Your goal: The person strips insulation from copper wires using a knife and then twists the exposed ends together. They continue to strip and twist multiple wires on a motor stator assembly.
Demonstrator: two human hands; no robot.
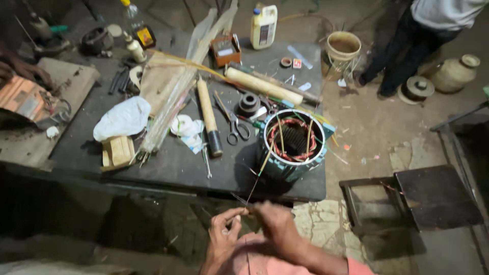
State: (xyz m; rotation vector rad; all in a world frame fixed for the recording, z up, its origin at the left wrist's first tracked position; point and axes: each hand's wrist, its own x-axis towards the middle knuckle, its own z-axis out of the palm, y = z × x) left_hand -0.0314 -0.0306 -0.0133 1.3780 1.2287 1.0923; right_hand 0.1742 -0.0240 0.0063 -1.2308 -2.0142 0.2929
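Head view: the left hand and right hand meet just below the table's near edge, fingertips pinched together on a thin strip. Both hands are closed narrow around its lower end. From the hands the strip rises toward 12 o'clock, crosses the table edge and reaches the motor stator, which stands upright at the near right corner of the dark table, its red-and-copper windings facing up.

At 11 o'clock from the stator lie scissors and a long wooden-handled tool; a second pale roll lies at 12 o'clock. A white plastic bag and a small wooden block sit at 9 o'clock, near the left edge. A white jug stands at the far edge.

Open floor lies at 3 o'clock of the stator, bounded by a low dark stool. Another person's legs stand at 1 o'clock, beside a bucket.
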